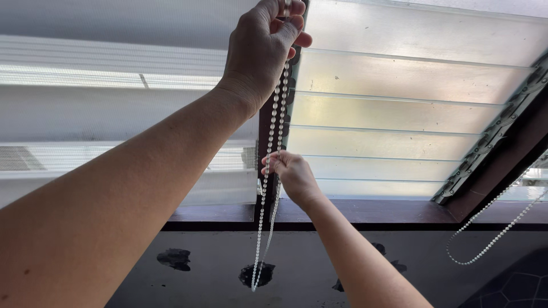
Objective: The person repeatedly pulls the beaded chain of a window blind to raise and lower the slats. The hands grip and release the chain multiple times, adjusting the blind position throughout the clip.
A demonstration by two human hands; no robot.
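A white beaded cord (268, 188) hangs as a long loop in front of the dark window post. My left hand (260, 48) is raised high at the top of the frame and is closed around the cord's upper part. My right hand (291, 174) is lower, at sill height, and pinches one strand of the same cord between thumb and fingers. The bottom of the loop dangles free below the sill, near the wall. A white roller blind (114, 85) covers the left window.
Frosted glass louvre slats (394, 114) fill the right window, with a metal louvre frame (491, 142) at their right edge. A dark wooden sill (371, 214) runs below. A second beaded cord (491, 234) hangs at far right. The grey wall (217, 268) has dark patches.
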